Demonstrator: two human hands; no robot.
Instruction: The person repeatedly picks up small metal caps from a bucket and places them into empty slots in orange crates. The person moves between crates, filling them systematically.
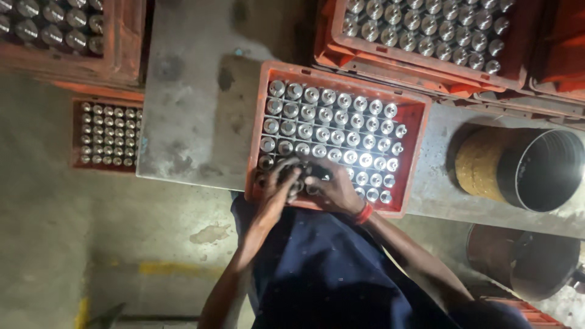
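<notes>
Counter (201, 91): grey metal, carrying the crate at its near edge.
Crate (414, 152): red, gridded, filled with upright metal cylinders (341, 134).
Left hand (280, 186): forearm angled up, grip closed on cylinders at the crate's near-left corner.
Right hand (334, 189): red wristband, fingers curled beside it; grip unclear.

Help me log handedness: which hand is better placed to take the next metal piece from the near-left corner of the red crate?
Probably the left hand: it lies over the near-left cells of the red crate, touching the metal pieces there. The right hand sits beside it, nearer the middle.
</notes>
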